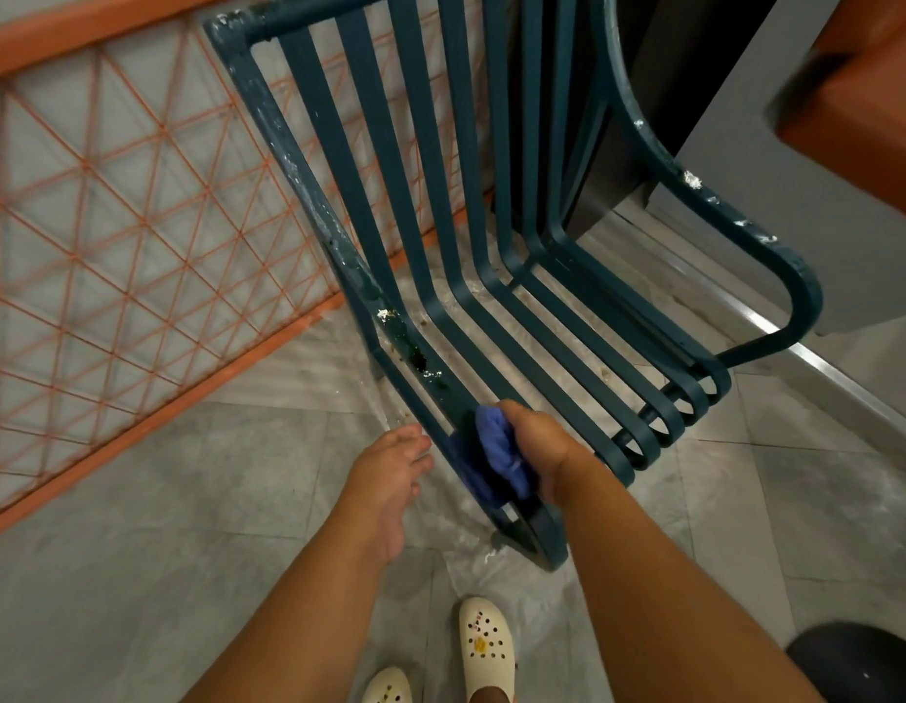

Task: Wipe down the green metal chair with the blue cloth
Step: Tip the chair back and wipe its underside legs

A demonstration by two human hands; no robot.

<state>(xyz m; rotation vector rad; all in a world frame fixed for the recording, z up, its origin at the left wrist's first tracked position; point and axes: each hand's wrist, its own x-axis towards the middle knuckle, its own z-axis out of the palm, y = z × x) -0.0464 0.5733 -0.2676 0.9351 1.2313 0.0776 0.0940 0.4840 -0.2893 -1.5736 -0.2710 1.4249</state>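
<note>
Pressing the blue cloth (pixel 496 456) on the green chair (pixel 491 276), right hand (pixel 542 449) grip closed; left hand (pixel 390 479) relaxed

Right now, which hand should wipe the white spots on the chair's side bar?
The right hand, probably: it already grips the blue cloth on that bar of the chair. The left hand holds nothing.

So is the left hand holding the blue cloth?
No, the right hand grips the blue cloth against the chair's front edge; the left hand is open and holds nothing.
</note>
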